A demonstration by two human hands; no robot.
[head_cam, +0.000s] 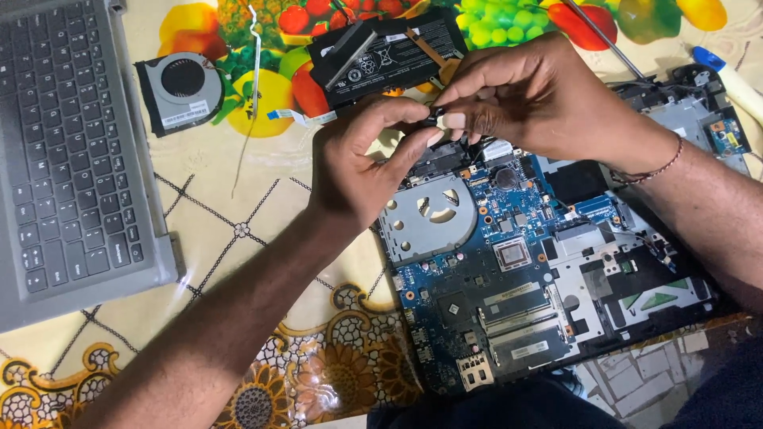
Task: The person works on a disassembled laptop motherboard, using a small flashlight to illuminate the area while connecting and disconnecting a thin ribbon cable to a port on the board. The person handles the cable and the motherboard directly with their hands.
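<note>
Both hands meet above the top edge of an opened laptop base (683, 298) whose blue circuit board (485, 278) is exposed. My left hand (358, 163) and my right hand (528, 95) pinch a small dark part (435, 119) between their fingertips. It is too small to tell what kind of part it is. A round metal fan recess (429, 214) in the board lies just under my left hand.
A grey laptop keyboard cover (67, 151) lies at the left. A loose cooling fan (181, 87), a thin metal strip (254, 59) and a black battery pack (389, 48) rest at the back on a fruit-patterned tablecloth (238, 238). A screwdriver (604, 36) lies at the back right.
</note>
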